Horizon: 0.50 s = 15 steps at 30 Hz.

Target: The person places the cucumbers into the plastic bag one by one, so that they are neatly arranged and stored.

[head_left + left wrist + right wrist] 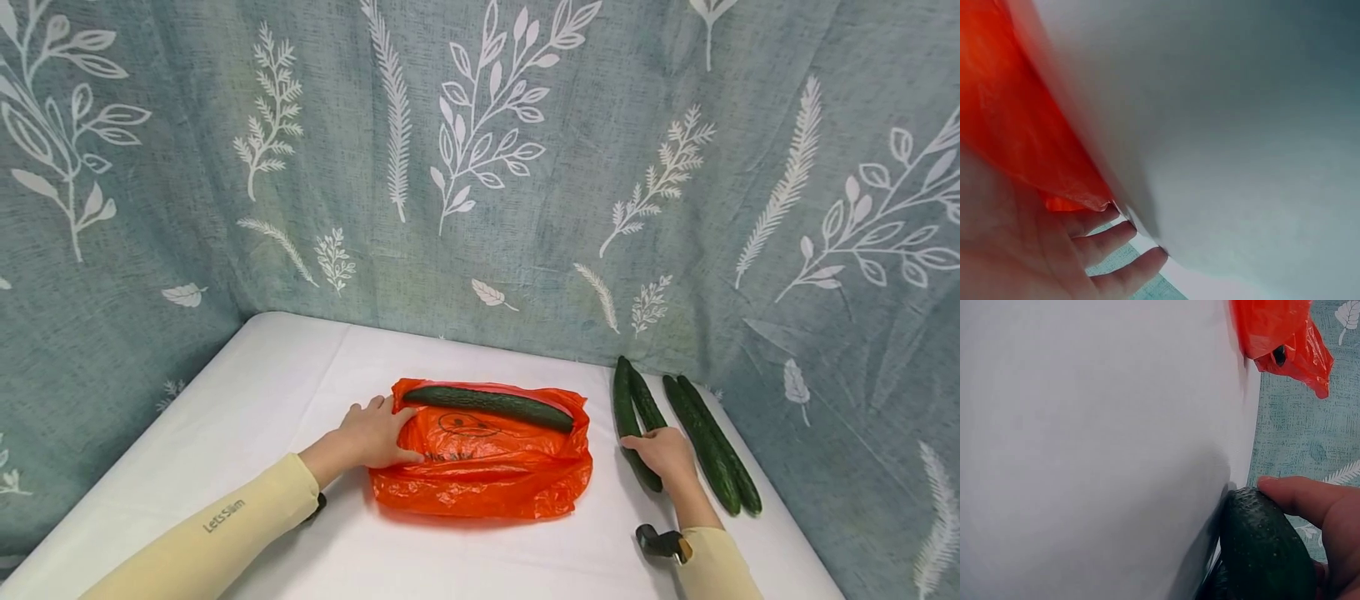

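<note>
A red plastic bag (pixel 480 492) with a printed face lies on the table, one dark green cucumber (pixel 491 406) lying along its opening. My left hand (pixel 378 433) rests at the bag's left edge, fingers spread and thumb over the plastic; in the left wrist view its fingers reach out fairly straight beside the red bag (pixel 1022 106). To the right, my right hand (pixel 663 458) holds a cucumber (pixel 626 400) near its front end. The right wrist view has the thumb against the side of this cucumber (pixel 1266 550). Another cucumber (pixel 647 398) lies close alongside, partly hidden by the hand.
Two more cucumbers, a left one (pixel 697 442) and a right one (pixel 723 446), lie side by side near the right edge of the white table (pixel 315 367). A blue-green curtain (pixel 525 275) with white leaf prints stands behind the table and along both sides.
</note>
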Tool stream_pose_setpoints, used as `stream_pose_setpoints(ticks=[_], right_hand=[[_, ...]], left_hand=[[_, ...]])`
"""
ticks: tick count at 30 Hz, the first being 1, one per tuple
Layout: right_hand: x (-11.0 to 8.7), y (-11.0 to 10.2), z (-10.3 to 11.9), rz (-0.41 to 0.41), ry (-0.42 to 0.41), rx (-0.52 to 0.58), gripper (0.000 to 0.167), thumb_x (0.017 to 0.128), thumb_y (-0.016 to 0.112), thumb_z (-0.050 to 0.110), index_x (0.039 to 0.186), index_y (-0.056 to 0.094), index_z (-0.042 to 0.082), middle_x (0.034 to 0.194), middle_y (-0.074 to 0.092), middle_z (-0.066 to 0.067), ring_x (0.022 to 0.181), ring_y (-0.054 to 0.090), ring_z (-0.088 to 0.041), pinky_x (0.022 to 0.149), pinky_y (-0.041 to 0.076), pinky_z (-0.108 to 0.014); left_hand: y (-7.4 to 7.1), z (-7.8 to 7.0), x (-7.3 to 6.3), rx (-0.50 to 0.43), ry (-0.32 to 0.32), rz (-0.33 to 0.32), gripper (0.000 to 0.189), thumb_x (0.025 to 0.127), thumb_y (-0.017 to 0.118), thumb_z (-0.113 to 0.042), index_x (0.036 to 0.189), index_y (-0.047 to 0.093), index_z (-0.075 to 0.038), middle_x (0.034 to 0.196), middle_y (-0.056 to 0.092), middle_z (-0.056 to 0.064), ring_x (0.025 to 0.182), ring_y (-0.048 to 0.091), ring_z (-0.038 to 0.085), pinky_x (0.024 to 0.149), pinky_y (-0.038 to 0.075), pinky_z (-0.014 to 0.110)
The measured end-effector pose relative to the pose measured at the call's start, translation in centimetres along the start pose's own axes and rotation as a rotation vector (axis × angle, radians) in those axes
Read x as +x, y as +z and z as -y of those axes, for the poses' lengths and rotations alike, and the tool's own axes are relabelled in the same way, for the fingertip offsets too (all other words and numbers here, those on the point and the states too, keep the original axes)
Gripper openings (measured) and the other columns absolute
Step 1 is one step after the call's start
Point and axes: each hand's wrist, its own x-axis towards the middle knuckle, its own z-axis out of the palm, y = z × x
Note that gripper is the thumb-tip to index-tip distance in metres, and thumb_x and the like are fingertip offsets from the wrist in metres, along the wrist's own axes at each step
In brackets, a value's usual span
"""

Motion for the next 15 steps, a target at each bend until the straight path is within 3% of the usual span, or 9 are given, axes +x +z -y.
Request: stream_pose_setpoints(ticks=[3, 7, 15], right_hand=[[-0.02, 0.12, -0.16, 0.003, -0.007, 0.024, 0.035, 0.087, 0.073, 0.034, 0.064, 0.059, 0.011, 0.06, 0.043, 0.001, 0.058, 0.041, -0.017, 0.049, 0.036, -0.033], [-0.04, 0.17, -0.22, 0.007, -0.007, 0.046, 0.045, 0.087, 0.074, 0.033, 0.056, 0.044, 0.019, 0.056, 0.027, 0.007, 0.053, 0.031, -0.013, 0.048, 0.031, -0.032], [-0.13, 0.13, -0.46, -0.012, -0.015, 0.062, 0.035, 0.085, 0.074, 0.029, 0.061, 0.055, 0.014, 0.059, 0.039, 0.004, 0.06, 0.039, -0.017, 0.051, 0.033, -0.033]], left_hand=[[-0.04, 0.16, -0.04, -0.004, 0.013, -0.005, 0.084, 0.083, 0.068, -0.068, 0.149, 0.05, -0.02, 0.15, 0.044, 0.024, 0.139, 0.039, 0.042, 0.105, 0.037, 0.064], [0.13, 0.43, 0.09, -0.006, 0.022, -0.006, 0.084, 0.083, 0.067, -0.069, 0.15, 0.049, -0.021, 0.149, 0.045, 0.024, 0.139, 0.039, 0.042, 0.105, 0.036, 0.065], [0.46, 0.63, 0.23, 0.002, 0.016, 0.013, 0.085, 0.084, 0.066, -0.069, 0.152, 0.046, -0.022, 0.152, 0.042, 0.024, 0.143, 0.036, 0.043, 0.108, 0.034, 0.065]])
